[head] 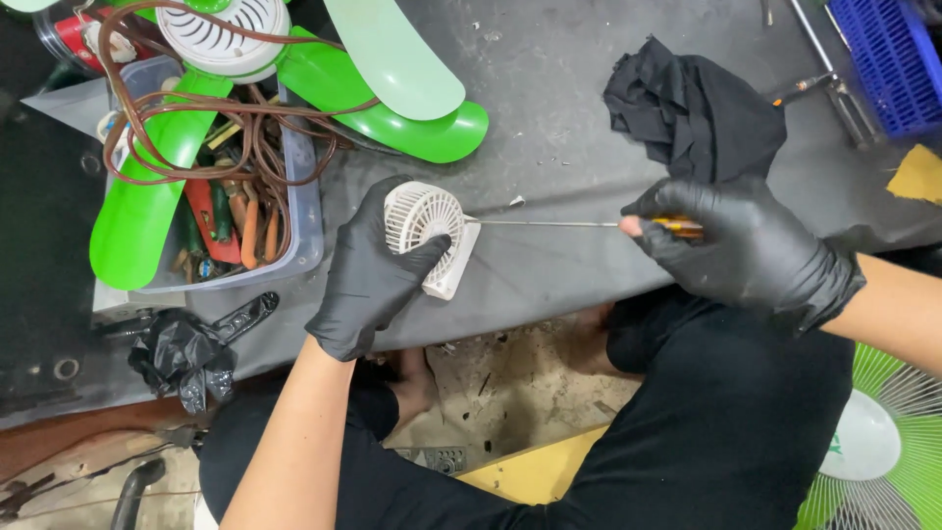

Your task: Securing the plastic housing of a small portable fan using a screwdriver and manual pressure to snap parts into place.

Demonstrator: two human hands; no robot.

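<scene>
– What's on your bench?
– Dark gray bench top (549,118): black rag (697,108), green fan blades (392,88) w/ tool bin (304,211) far left, small white fan (427,236), black bag (186,358) at near edge.

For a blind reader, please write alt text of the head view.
Left hand in a black glove holds a small white fan while the gloved right hand pushes a screwdriver into its side. A green fan lies on a tool bin nearby.
</scene>
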